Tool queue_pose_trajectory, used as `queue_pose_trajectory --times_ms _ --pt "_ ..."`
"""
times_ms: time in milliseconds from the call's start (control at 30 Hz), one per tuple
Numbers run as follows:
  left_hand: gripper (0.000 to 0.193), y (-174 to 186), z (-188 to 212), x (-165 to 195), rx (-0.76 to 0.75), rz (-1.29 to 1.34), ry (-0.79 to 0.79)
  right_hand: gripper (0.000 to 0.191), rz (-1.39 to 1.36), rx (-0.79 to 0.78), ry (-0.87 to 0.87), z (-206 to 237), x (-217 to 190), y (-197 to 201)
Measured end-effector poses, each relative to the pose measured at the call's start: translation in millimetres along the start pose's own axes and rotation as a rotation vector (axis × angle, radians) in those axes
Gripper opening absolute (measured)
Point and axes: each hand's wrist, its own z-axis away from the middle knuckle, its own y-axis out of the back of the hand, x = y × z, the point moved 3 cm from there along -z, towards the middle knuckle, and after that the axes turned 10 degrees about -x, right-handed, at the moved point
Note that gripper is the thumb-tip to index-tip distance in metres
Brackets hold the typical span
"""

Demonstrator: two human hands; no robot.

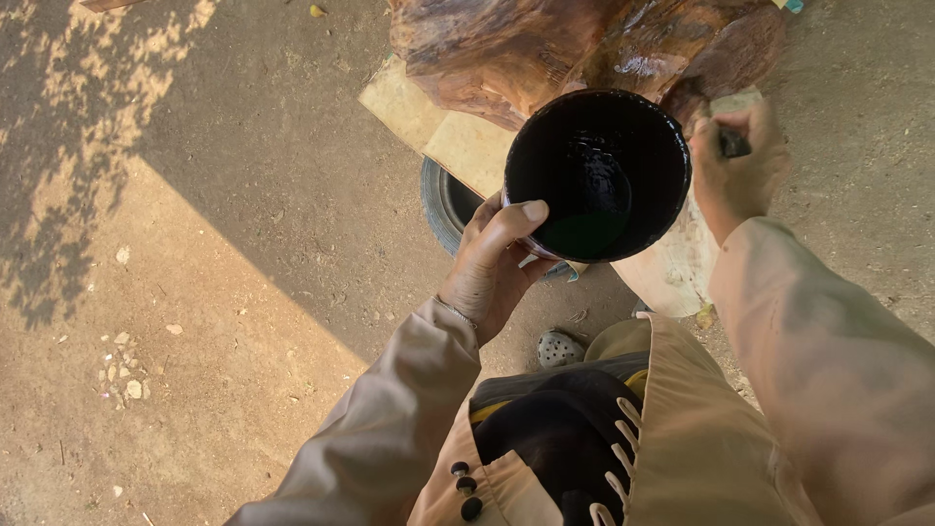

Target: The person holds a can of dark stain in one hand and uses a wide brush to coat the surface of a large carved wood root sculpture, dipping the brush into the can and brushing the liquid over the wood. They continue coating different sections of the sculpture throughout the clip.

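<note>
My left hand [492,261] grips the near rim of a round black bowl [596,175], thumb over the edge; the bowl holds a dark glossy liquid. My right hand [735,166] is closed around a dark handle [734,143] just right of the bowl; whatever is on the handle's end is hidden. Beyond the bowl lies a large glossy reddish-brown piece of carved wood [565,49], wet-looking on top.
The wood rests on pale boards [438,122] laid over a black tyre [448,205]. Bare dirt ground [195,244] spreads left, part sunlit with leaf shadows and small stones. My foot in a grey clog [560,348] stands below the bowl.
</note>
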Motion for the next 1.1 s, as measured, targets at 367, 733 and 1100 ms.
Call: queue_pose_trajectory --times_ms 367,733,1100 --pt "0.087 -13.4 -14.0 -3.3 -0.044 0.003 0.014 0.012 -0.054 0.104 0.028 -53.4 37.7 96.4" --pt "0.086 -42.3 -46.9 -4.5 0.038 0.015 0.005 0.016 -0.519 0.120 -0.604 33.7 24.8 6.6" --pt "0.095 -102.0 -100.8 0.0 0.086 0.012 -0.050 0.017 -0.483 0.295 -0.520 -58.1 31.8 125.9"
